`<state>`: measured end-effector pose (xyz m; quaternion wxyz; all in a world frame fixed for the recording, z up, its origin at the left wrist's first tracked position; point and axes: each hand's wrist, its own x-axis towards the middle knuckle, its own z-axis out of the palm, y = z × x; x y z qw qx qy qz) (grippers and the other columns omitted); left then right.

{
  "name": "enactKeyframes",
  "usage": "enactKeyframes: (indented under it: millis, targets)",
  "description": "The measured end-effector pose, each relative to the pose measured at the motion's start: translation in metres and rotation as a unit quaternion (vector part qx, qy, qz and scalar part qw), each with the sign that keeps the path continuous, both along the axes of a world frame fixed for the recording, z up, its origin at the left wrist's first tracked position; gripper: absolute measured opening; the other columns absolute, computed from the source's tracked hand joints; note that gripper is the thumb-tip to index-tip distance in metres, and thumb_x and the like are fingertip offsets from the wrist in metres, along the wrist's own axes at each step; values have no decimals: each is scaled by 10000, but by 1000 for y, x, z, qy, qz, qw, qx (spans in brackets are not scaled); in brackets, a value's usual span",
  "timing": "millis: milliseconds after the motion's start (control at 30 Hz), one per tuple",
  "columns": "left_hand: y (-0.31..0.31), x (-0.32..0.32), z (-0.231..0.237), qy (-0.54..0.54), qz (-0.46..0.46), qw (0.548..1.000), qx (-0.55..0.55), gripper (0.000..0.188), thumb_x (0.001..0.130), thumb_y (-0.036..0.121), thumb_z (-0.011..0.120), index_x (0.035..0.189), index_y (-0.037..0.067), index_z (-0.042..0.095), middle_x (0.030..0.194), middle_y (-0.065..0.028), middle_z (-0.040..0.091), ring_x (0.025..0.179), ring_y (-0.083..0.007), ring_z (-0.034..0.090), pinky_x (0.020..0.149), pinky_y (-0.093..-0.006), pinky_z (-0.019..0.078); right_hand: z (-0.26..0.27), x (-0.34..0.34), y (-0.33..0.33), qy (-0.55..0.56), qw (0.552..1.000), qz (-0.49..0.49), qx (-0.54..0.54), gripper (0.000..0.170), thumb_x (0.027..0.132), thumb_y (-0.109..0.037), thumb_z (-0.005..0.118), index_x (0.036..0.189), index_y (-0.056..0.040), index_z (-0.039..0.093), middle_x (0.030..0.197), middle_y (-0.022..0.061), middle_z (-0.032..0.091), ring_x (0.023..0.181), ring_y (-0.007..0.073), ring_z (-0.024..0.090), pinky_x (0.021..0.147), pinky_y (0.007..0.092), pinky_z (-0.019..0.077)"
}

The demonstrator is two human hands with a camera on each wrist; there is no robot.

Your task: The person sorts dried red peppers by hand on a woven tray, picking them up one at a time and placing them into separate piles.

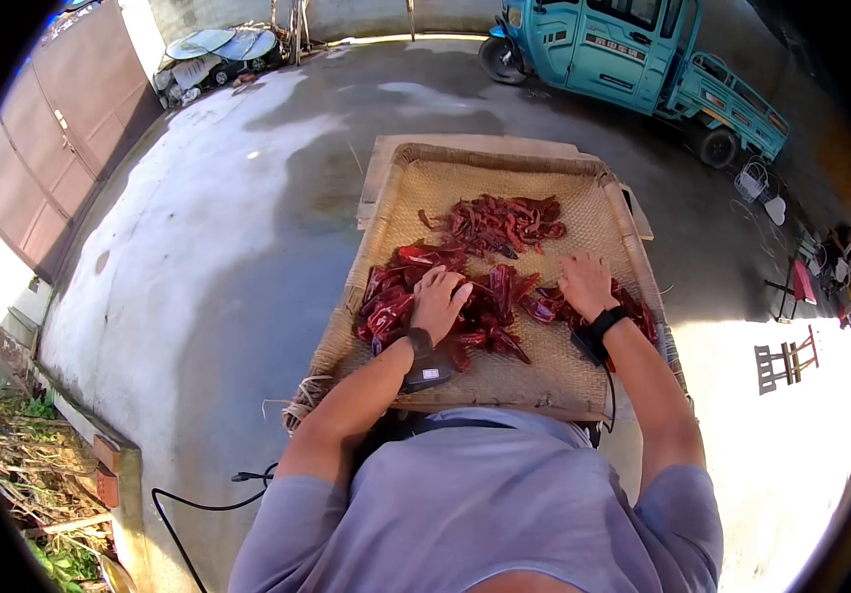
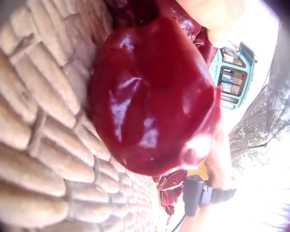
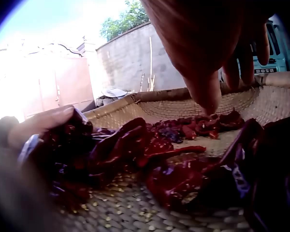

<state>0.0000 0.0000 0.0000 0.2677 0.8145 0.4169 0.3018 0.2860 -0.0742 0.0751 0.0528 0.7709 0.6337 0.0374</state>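
Dried red chili peppers lie in a pile across the near half of a woven tray. My left hand rests on the left part of this pile. In the left wrist view a large glossy pepper covers much of the lower side of that hand's work. To the right, my right hand is held low over the tray beside more peppers, its fingers loosely extended. From the right wrist view its thumb points down, with nothing gripped.
A second heap of smaller, wrinkled dried chilies sits toward the tray's far end. Under the tray is a wooden board. A teal cargo tricycle is parked beyond on the right. A black cable lies at lower left.
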Motion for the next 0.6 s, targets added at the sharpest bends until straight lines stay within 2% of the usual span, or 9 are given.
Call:
enactKeyframes:
  millis: [33,167,200,300,333,433,600]
  targets:
    - [-1,-2,2,2,5,1000,6,427,979,451,510,1204,100,603,1324,-126,548,1381,-312,334,1105,-484,247,-2,11,3,-11,999,-25,18,369,962,-238,588,1314,-132,555,1298,153,536,1233,357,464,1098,577,314]
    - [-6,4,9,11,1,1000,17,420,982,435,496,1193,89,605,1296,-122,559,1358,-316,355,1094,-488,252,-9,51,10,49,987,-147,-52,376,966,-232,575,1318,-102,545,1242,188,571,1203,387,486,1092,609,290]
    - [-5,3,4,6,4,1000,29,422,981,439,491,1190,91,606,1285,-118,562,1352,-317,359,1093,-489,252,-17,59,9,78,987,-129,-60,408,922,-265,637,1273,-66,572,1211,203,599,1123,383,554,1032,568,382]
    - [-3,3,4,7,2,999,34,429,978,450,493,1189,94,606,1278,-116,564,1348,-319,361,1093,-490,250,-39,87,26,153,972,-122,-132,460,855,-310,712,1206,-32,607,1162,190,638,1031,364,610,923,514,483]
    - [-3,3,5,14,0,999,32,437,978,463,488,1190,99,605,1277,-114,562,1347,-319,360,1092,-493,247,-53,101,29,163,977,-96,-101,506,793,-340,764,1155,-14,628,1112,183,660,971,355,634,830,488,533]
    - [-4,2,4,14,-4,999,30,447,982,475,478,1190,101,605,1278,-114,559,1350,-319,357,1088,-499,247,-68,120,25,280,953,-84,-78,508,790,-343,768,1153,-15,631,1136,189,648,1002,363,621,860,487,519]
    - [-5,0,4,12,-5,1000,22,456,984,489,475,1195,107,603,1296,-117,547,1360,-319,347,1090,-497,244,-61,106,16,235,969,-42,-59,581,834,-316,748,1297,-41,530,1197,190,625,1051,373,604,878,508,508]
